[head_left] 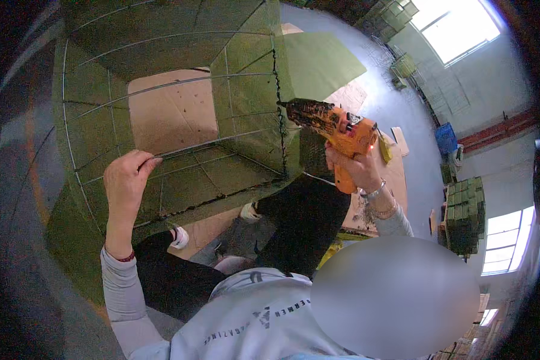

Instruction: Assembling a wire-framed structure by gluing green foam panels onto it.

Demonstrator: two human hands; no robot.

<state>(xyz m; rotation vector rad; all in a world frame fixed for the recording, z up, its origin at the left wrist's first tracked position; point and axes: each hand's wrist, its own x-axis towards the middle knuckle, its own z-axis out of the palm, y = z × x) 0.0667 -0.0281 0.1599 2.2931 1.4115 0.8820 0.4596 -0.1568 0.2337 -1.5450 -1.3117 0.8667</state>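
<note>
In front of me stands an open box of olive-green sheet [252,141] with a thin wire grid [246,75] across its open side. My right hand [361,170] is wrapped round the grip of an orange glue gun [359,137], its front half smeared black. The gun's nozzle meets the box's right edge, where a rough dark bead of glue [277,75] runs along the seam. At the grid's lower left, my left hand [126,174] is closed, thumb against bent fingers, pinching a thin wire rod [210,143].
Cardboard [393,180] lies on the floor at the right, with a flat green sheet [324,63] beyond. Green stacks [464,216] and a blue crate [446,138] stand along the right wall. My legs [300,231] flank the box's near side. A pale cord [318,178] hangs near the gun.
</note>
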